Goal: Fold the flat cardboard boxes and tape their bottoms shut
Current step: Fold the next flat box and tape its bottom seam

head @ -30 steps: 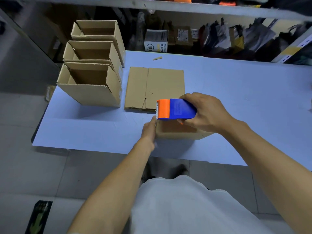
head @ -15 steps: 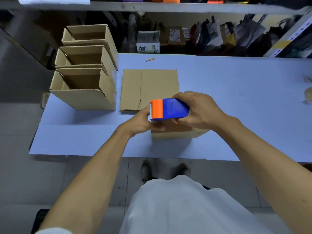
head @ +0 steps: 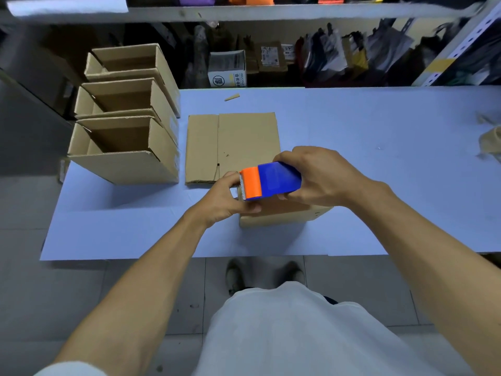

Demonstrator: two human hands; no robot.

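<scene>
— So, from the head camera, what have your hands got?

— My right hand (head: 322, 177) is wrapped around the blue body of the tape dispenser (head: 271, 180), with its orange toothed end pointing left. My left hand (head: 230, 196) is at that orange end, fingers curled in a pinch right at the teeth; what they pinch is too small for me to make out.

— And the box?

— The box being taped (head: 284, 213) sits under both hands, near the front edge of the tabletop (head: 379, 131), roughly mid-width. Only its front face and a strip of its top show past my hands.

— What else is on there?

— A flat cardboard blank (head: 233, 142) lies just behind my hands, toward the middle. At the left edge stand three folded boxes (head: 124, 147) in a row running front to back, touching one another, open tops up. A small cardboard scrap (head: 232, 97) lies near the back edge. At the right edge I see a crumpled tan wad (head: 492, 142), blurred.

— Behind the tabletop?

— A shelf (head: 271, 12) overhead, and cluttered packages below it.
</scene>
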